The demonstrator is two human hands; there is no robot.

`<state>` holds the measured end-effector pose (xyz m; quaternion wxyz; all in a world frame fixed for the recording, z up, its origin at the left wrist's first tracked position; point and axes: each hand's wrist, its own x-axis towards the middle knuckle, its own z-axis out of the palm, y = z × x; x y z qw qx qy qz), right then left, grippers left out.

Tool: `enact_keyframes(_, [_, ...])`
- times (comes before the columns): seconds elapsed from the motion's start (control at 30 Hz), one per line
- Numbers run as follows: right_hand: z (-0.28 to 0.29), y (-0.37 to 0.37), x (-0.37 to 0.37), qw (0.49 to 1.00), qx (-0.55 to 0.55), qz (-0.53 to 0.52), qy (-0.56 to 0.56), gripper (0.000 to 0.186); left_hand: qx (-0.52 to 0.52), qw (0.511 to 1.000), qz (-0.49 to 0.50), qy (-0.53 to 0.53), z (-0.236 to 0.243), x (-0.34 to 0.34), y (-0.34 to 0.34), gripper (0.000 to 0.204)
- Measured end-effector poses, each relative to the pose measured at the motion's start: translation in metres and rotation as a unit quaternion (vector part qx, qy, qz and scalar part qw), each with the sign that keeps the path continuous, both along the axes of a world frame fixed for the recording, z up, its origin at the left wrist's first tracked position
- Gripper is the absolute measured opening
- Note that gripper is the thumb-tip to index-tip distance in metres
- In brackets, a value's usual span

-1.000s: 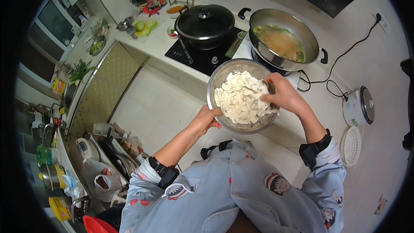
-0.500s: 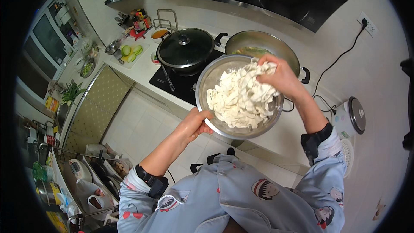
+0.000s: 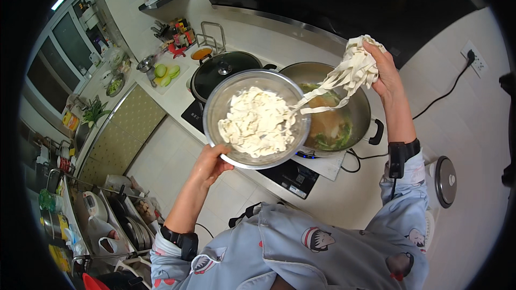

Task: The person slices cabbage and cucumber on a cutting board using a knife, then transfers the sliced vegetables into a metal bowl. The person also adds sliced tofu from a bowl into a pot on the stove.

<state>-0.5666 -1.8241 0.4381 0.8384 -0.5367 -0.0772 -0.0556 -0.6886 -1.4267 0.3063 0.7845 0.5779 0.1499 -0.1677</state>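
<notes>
My left hand [image 3: 210,165] grips the near rim of a round metal bowl [image 3: 215,142], its thumb over the edge. Flat, floury white noodles [image 3: 257,123] fill much of the bowl. Lifted high to the right, my right hand [image 3: 384,70] is closed around a bunch of noodles [image 3: 359,67]. A few strands trail from the bunch down to the bowl's right side. Below them stands a wide metal pot [image 3: 359,129] with brownish broth [image 3: 327,117] and green leaves in it. The bowl covers part of the pot's left side.
A black lidded pot [image 3: 226,75] stands behind the bowl on the left. Farther left, sliced green vegetables [image 3: 166,73] lie on a white cutting board. A cord runs from a wall outlet [image 3: 474,59] down to the counter. A lidded canister [image 3: 443,182] stands at the right.
My right hand has raised a bunch of noodles out of the bowl and moved it up and right. The bowl has shifted left in my left hand, uncovering more of the broth pot.
</notes>
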Motion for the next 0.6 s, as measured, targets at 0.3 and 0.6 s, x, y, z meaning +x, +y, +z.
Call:
enact_keyframes(0.3, [-0.06, 0.01, 0.048, 0.995, -0.085, 0.025, 0.042, 0.019, 0.008, 0.998, 0.06, 0.019, 0.0, 0.019, 0.024, 0.028])
enact_keyframes(0.6, [-0.103, 0.032, 0.08, 0.964, -0.24, 0.013, 0.111, 0.016, 0.005, 0.999, 0.039, 0.003, 0.0, 0.036, 0.035, 0.028])
